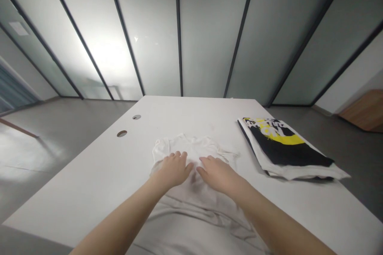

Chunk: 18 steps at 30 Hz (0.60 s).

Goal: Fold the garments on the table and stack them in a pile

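Observation:
A white garment, apparently a T-shirt (pixel 196 145), lies spread on the white table (pixel 191 111) in front of me, its far end creased around the neckline. My left hand (pixel 175 169) rests palm down on the upper left part of the fabric, thumb pointing inward. Beside it, a small gap away, my right hand (pixel 217 173) lies on the cloth in the same way. Both hands look open, with nothing held in them. Nearer to me the fabric gathers in loose wrinkles between my forearms.
Folded shirts (pixel 278 143), the top one with a black and yellow print, are stacked at the table's right edge. Two round holes (pixel 122 133) pierce the tabletop at the left. Behind the table stands a frosted glass partition (pixel 206 32) with dark frames.

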Motion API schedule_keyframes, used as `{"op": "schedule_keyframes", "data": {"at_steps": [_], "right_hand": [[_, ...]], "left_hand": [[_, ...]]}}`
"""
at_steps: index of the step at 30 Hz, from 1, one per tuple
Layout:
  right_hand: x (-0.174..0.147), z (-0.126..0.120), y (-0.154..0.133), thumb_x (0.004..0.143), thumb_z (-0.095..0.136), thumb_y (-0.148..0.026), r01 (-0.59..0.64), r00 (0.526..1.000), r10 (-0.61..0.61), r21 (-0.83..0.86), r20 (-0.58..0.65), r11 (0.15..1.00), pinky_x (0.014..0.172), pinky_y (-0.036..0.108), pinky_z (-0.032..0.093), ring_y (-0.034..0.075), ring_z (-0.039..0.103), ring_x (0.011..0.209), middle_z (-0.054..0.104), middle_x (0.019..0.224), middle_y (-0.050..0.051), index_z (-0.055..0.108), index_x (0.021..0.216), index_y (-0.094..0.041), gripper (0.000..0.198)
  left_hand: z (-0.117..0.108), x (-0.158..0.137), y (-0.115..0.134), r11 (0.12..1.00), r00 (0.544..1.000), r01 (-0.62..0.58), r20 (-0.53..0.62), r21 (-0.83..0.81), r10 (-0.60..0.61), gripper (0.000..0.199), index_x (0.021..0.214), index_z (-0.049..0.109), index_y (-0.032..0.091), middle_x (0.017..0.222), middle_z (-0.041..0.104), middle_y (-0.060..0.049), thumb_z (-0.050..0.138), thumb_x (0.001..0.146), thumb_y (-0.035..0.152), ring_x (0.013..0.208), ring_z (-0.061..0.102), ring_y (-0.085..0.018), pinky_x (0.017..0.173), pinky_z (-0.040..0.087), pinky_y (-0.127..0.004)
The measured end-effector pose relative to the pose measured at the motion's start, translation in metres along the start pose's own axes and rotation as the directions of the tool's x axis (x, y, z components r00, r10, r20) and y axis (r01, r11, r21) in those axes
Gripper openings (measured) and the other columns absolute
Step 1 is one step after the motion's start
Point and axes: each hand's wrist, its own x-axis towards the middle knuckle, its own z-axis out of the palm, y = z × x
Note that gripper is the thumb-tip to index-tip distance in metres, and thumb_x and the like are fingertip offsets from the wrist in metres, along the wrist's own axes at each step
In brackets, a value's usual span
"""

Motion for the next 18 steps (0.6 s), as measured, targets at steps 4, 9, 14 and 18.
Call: {"op": "schedule_keyframes", "data": {"at_steps": [4, 9, 14, 18], "right_hand": [[0.051, 0.032, 0.007, 0.105, 0.042, -0.055, -0.174, 0.985, 0.175, -0.085, -0.005, 0.981, 0.113, 0.07, 0.034, 0.048, 0.031, 0.154, 0.031, 0.171, 0.022, 0.046, 0.159, -0.018, 0.065], [0.097, 0.041, 0.035, 0.105, 0.037, -0.061, -0.168, 0.981, 0.154, -0.125, -0.116, 0.978, 0.119, 0.07, 0.022, 0.048, 0.018, 0.159, 0.017, 0.178, 0.013, 0.035, 0.166, -0.029, 0.069], [0.114, 0.031, 0.064, 0.104, 0.04, -0.052, -0.255, 0.943, 0.233, -0.065, -0.236, 0.965, 0.118, 0.057, 0.031, 0.04, 0.044, 0.148, 0.029, 0.173, 0.016, 0.048, 0.158, -0.028, 0.06], [0.114, 0.03, 0.093, 0.101, 0.045, -0.047, -0.484, 0.787, 0.473, 0.079, -0.397, 0.872, 0.12, 0.062, 0.025, 0.047, 0.039, 0.149, 0.033, 0.168, 0.027, 0.052, 0.154, -0.014, 0.063]], "left_hand": [[0.028, 0.04, 0.005, 0.988, 0.989, 0.134, -0.071, 0.078, -0.129, 0.062, 0.152, 0.052, 0.017, 0.161, 0.045, -0.026, 0.038, 0.105, 0.054, 0.146, 0.042, -0.048, 0.112, 0.036, -0.067], [0.041, 0.084, -0.021, 0.98, 0.972, 0.192, -0.147, 0.054, -0.182, 0.069, 0.16, 0.045, 0.02, 0.17, 0.036, -0.02, 0.036, 0.104, 0.06, 0.154, 0.031, -0.047, 0.121, 0.023, -0.066], [0.028, 0.102, -0.05, 0.968, 0.943, 0.25, -0.22, -0.034, -0.251, 0.056, 0.149, 0.055, 0.016, 0.164, 0.044, -0.019, 0.038, 0.105, 0.046, 0.151, 0.039, -0.038, 0.123, 0.027, -0.055], [0.029, 0.094, -0.08, 0.927, 0.874, 0.36, -0.309, -0.106, -0.375, 0.05, 0.142, 0.061, 0.02, 0.156, 0.053, -0.02, 0.046, 0.1, 0.043, 0.15, 0.039, -0.043, 0.12, 0.028, -0.063]]}}
